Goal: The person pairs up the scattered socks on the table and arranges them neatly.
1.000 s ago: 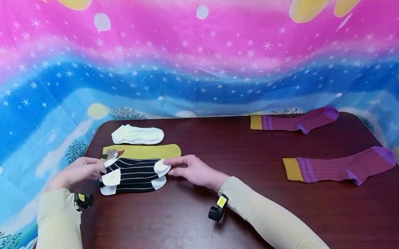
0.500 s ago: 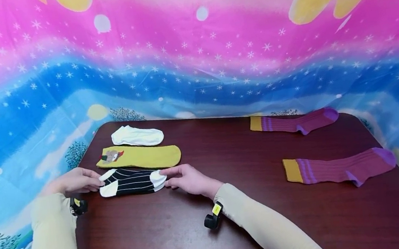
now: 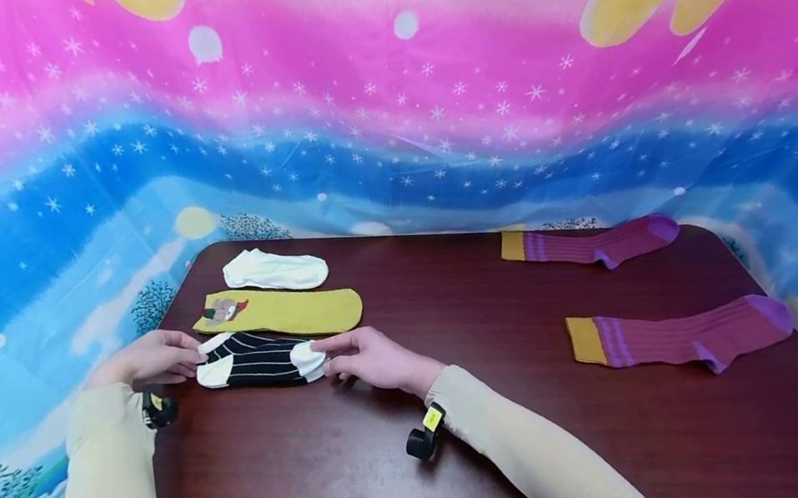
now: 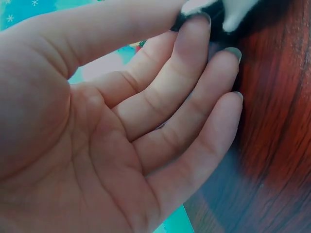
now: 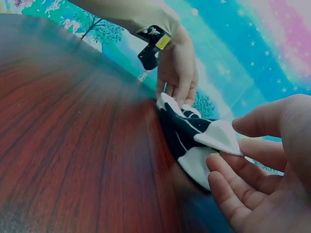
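Note:
Two black ankle socks with thin white stripes and white heels and toes lie one over the other at the table's left side. In the head view the upper sock (image 3: 263, 363) covers most of the lower one. My left hand (image 3: 152, 359) pinches its cuff end between thumb and fingertips; the left wrist view catches only a bit of black and white cloth (image 4: 214, 12) there. At the other end, my right hand (image 3: 376, 359) pinches the white toe. The right wrist view shows this upper toe (image 5: 218, 136) raised over the lower sock's white toe (image 5: 197, 165).
Just behind lies a yellow sock (image 3: 301, 313) with an animal picture, then a white sock (image 3: 276, 270) farther back. Two purple socks with mustard cuffs, a far one (image 3: 565, 245) and a nearer one (image 3: 660, 336), lie on the right. A printed cloth (image 3: 385, 141) hangs behind the table (image 3: 367, 463).
Both hands have brought the upper striped sock nearer the person, off the yellow sock and onto the lower striped one. Since half a second ago, its toe end has shifted slightly left.

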### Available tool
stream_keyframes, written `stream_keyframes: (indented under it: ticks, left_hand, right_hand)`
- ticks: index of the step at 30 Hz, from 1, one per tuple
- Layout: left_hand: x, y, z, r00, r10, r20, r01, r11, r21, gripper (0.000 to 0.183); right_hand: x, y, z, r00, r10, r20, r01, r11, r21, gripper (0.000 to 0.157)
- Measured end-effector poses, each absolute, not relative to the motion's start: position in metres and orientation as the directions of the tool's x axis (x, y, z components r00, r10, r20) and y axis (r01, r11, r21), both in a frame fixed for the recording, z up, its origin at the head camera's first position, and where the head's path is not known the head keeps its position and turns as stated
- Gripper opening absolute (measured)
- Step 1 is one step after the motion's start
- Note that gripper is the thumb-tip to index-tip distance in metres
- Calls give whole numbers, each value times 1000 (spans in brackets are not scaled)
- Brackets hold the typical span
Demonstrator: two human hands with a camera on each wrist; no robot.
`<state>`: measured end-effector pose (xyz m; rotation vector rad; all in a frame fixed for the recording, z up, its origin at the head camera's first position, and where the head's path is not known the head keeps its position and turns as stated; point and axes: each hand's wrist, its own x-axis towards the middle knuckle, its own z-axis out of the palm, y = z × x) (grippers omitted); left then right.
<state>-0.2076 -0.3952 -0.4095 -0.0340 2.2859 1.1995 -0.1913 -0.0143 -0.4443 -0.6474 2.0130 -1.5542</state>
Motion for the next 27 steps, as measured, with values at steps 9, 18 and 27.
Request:
stream_keyframes:
  ticks: [9,18,27]
  left_hand:
    - [-208,-395,-411,-846,184,-500,-282,641,714,23]
    - [-210,-389,-404,-900,128,-416,-196,734,651,48]
    - [-218,-365,-389,-994,45,-97,-20,811,584,68]
  right_hand:
    - [-193,-20,-447,-758,-636,-147,-166,406,-898,43]
    - [-194,-16,-442,-773,-629,-83,-237,407,-882,43]
    - [-202,1,-424,-852,-523,4,-264,424,-867,56]
